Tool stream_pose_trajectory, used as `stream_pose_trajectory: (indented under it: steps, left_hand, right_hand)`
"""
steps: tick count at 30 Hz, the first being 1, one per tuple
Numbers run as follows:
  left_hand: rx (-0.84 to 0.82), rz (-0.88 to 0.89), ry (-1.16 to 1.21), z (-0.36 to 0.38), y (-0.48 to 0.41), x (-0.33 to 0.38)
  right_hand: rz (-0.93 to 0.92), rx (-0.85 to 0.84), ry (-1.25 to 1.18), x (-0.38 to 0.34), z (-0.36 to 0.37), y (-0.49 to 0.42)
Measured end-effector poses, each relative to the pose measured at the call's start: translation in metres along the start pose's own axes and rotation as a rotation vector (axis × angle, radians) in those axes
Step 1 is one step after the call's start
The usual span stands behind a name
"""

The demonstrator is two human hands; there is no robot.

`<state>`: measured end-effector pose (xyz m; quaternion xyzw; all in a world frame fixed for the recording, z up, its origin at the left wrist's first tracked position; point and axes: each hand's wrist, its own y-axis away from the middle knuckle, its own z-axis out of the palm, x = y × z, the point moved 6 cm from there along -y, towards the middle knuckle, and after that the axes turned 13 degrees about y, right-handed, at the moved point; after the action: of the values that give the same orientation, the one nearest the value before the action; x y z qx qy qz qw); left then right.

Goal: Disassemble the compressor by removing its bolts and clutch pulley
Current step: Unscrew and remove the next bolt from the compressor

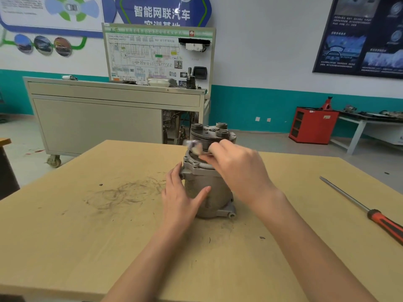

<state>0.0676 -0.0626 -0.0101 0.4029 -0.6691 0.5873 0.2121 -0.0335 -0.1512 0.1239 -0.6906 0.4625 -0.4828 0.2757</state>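
Compressor [214, 189] steadied by flat left hand [178, 197]; right hand [237, 166] pinches blurred part [194, 147], screwdriver [362, 207] aside

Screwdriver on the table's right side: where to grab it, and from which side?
Take the screwdriver by its red-and-black handle, coming down from the right. It lies flat on the table, handle at the near right edge, thin shaft pointing away and left. The right hand, now pinching a small blurred part near the compressor's top, is probably the nearer one.
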Motion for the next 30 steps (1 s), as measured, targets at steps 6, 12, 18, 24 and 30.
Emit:
stream_pose_trajectory:
  steps: [6,12,18,24,30]
  left_hand:
    - [-0.016,-0.035,-0.028,0.003,-0.001,-0.004]
    - [0.002,-0.014,0.004,-0.001,0.0,-0.002]
    - [-0.022,-0.01,0.001,-0.001,0.001,0.0]
    - [-0.026,-0.007,0.012,-0.001,0.001,-0.001]
    - [-0.029,-0.007,0.007,-0.001,0.001,-0.002]
  right_hand:
    - [-0.055,0.122,0.198,-0.02,0.011,0.019]
    - [0.5,0.213,-0.657,0.047,0.02,0.059]
    - [1.142,-0.044,-1.629,0.09,0.088,0.074]
    - [1.259,-0.189,-1.784,0.096,0.114,0.072]
    - [1.071,0.135,-1.084,0.117,0.056,0.059]
